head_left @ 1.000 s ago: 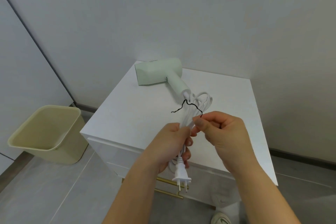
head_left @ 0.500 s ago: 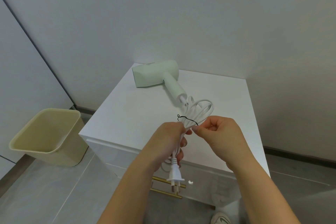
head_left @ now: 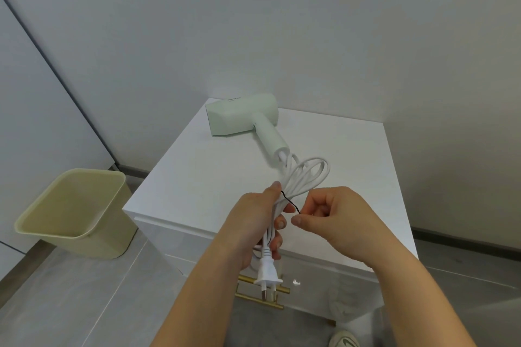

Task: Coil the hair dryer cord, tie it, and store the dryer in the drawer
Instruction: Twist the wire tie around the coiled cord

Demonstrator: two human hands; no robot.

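A pale green hair dryer (head_left: 245, 115) lies on its side at the back of the white cabinet top (head_left: 203, 177). Its white cord (head_left: 307, 177) is gathered in loops above the front of the top. My left hand (head_left: 253, 222) grips the bundled cord, and the white plug (head_left: 267, 273) hangs below that fist. A thin black twist tie (head_left: 290, 201) crosses the bundle. My right hand (head_left: 329, 220) pinches the tie's right end just right of the cord.
A beige waste bin (head_left: 73, 211) stands on the grey floor left of the cabinet. Brass drawer handles (head_left: 262, 294) show on the cabinet front under the plug. White walls close in behind and to the right. A shoe (head_left: 344, 341) is at the bottom edge.
The black tie, sticking up loose above the cord a second ago, now lies drawn across the bundle. My right hand has shifted right and down with the tie's end. The dryer stayed put.
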